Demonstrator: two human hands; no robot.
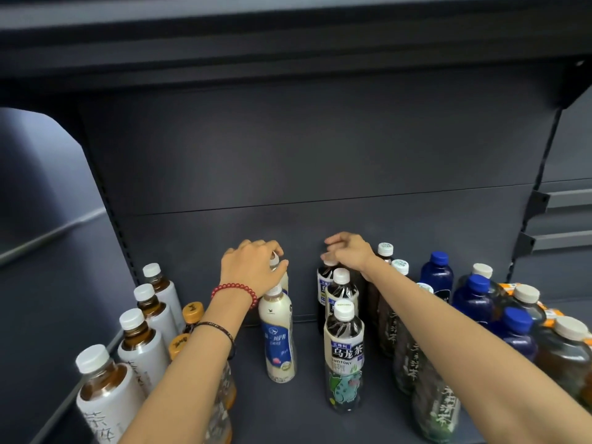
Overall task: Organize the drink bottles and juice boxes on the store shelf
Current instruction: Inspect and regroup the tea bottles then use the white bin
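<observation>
My two arms reach in from the bottom, over the shelf (304,398). The left grip (253,267) is curled round the cap of the back milk bottle (276,263). That bottle stands close to the back wall, right behind the front milk bottle (277,331). The right grip (347,251) sits on top of the back tea bottle (323,288), the last in a row of three dark ones. Its fingers are bent over the cap, but I cannot tell if they pinch it or just touch it.

I think I am lining up rows, front to back. Each kind gets its own line. The white-cap bottles (141,341) stand in a line on the left, and the blue bottles (437,274) crowd together on the right.

Next I would nudge both back bottles so they stand straight behind their mates. That calls for a soft push, low and slow. The bottles are tall and thin, and the rows are close, so a hard bump could tip one into its neighbour.
</observation>
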